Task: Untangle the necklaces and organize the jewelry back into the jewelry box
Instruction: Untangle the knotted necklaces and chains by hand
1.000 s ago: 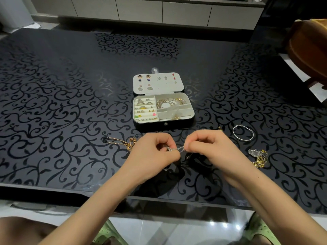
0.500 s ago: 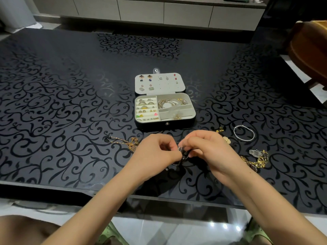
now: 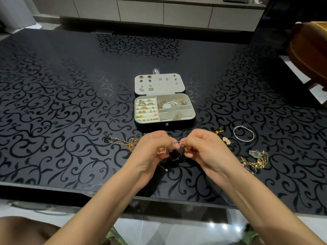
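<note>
Left hand (image 3: 152, 152) and right hand (image 3: 207, 152) each pinch the thin silver chain (image 3: 175, 142) close together, likely working its tangle before boxing in the jewelry box (image 3: 164, 124).

Worktop (image 3: 53, 103) reads glossy black with a darker scrolling vine pattern all over. Jewelry box (image 3: 177, 125): black shell, cream lining. I see dark blue studs (image 3: 150, 80) and red studs (image 3: 174, 75) in the lid, gold bangles (image 3: 168, 102) inside, and a neon green piece (image 3: 139, 116) and pink piece (image 3: 155, 114) in the left rows. Thin chain (image 3: 176, 142) near centre: silver. Left chain (image 3: 123, 142) and right tangle (image 3: 258, 160): gold. Bracelet (image 3: 245, 140) on the right: silver. Far cabinets (image 3: 185, 15) pale grey, chair (image 3: 307, 50) brown.
</note>
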`<state>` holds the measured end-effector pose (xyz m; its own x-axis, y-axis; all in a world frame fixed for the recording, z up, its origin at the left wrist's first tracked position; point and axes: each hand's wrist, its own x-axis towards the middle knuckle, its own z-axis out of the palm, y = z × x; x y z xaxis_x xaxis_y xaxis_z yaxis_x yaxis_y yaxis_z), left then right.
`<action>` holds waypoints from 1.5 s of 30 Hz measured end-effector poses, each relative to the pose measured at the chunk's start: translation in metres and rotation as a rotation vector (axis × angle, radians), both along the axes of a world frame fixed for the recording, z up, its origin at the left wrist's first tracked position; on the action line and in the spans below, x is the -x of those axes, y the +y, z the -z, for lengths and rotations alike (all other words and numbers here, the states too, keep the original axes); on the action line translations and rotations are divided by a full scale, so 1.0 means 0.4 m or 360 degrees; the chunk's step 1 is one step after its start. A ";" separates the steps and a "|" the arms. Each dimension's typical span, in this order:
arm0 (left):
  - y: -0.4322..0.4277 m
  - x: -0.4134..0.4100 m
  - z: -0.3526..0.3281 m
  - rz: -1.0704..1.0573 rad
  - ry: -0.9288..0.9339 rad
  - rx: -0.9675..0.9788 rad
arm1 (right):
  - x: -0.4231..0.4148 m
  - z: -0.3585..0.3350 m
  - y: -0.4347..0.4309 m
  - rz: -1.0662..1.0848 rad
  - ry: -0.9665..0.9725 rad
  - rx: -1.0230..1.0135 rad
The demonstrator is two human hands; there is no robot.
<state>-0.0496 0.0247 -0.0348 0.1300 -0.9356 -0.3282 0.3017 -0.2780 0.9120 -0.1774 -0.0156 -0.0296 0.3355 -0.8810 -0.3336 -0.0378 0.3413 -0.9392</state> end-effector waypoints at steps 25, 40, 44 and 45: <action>0.017 -0.024 0.007 0.0385 -0.0387 0.0137 | 0.024 -0.019 -0.023 -0.0119 -0.0099 -0.0344; 0.012 0.006 0.013 0.0004 -0.1743 0.0368 | 0.032 -0.029 -0.010 -0.0253 0.0418 0.0120; 0.007 0.000 0.015 0.0171 -0.1285 0.0178 | 0.042 -0.026 -0.020 -0.0152 0.0232 0.0195; 0.005 -0.004 0.013 0.0190 -0.1061 0.0135 | 0.044 -0.027 -0.023 -0.0150 0.0194 0.0235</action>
<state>-0.0479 0.0266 -0.0400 0.1732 -0.9751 -0.1386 -0.3605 -0.1937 0.9124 -0.1949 -0.0248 -0.0189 0.3838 -0.8899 -0.2464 -0.1796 0.1897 -0.9653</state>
